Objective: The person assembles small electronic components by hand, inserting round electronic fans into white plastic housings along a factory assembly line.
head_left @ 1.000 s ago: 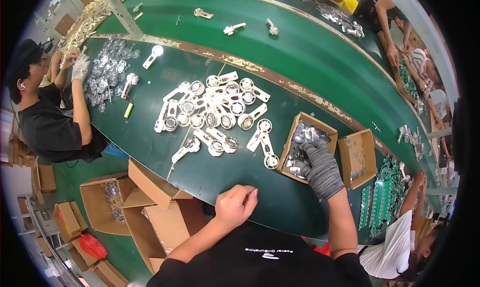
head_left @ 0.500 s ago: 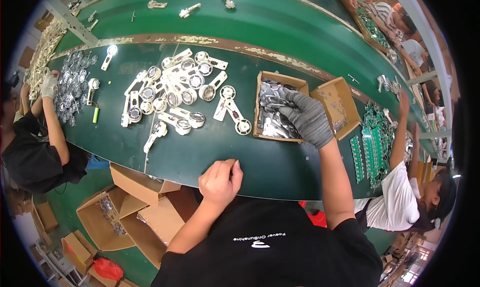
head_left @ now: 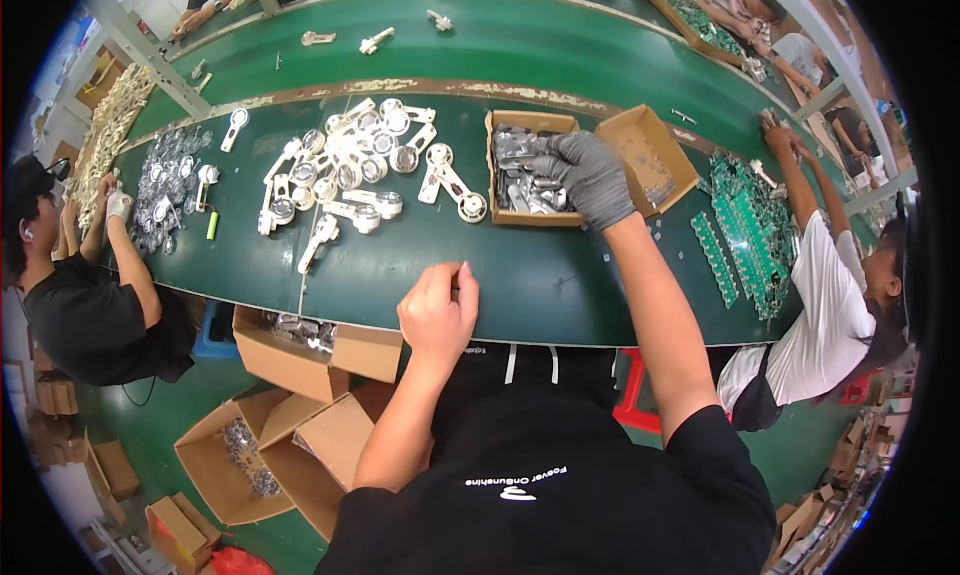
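Note:
My right hand (head_left: 595, 180), in a grey knit glove, reaches over a small cardboard box (head_left: 535, 219) full of flat silvery pieces (head_left: 515, 190). Its fingers are pinched together on one silvery piece at the top of the heap; the glove partly hides the grip. My left hand (head_left: 438, 310) is bare and hovers near the front edge of the table. Its fingers are curled into a loose fist with the thumb raised, and nothing shows in it. Left of the box lie two white handheld-fan-shaped parts (head_left: 455, 185), and beyond them a pile of similar white parts (head_left: 365, 155).
A second open box (head_left: 640, 145) with small bits adjoins the first. Green circuit boards (head_left: 745, 235) lie at the right, clear plastic parts (head_left: 165, 185) at the left. A green conveyor belt (head_left: 480, 40) runs behind. Co-workers sit on both sides; cartons (head_left: 230, 465) stand on the floor.
The whole view has shifted, so the table sits higher in the picture. My right hand stays at the box, its fingers now drawn together on a piece. My left hand remains loosely curled.

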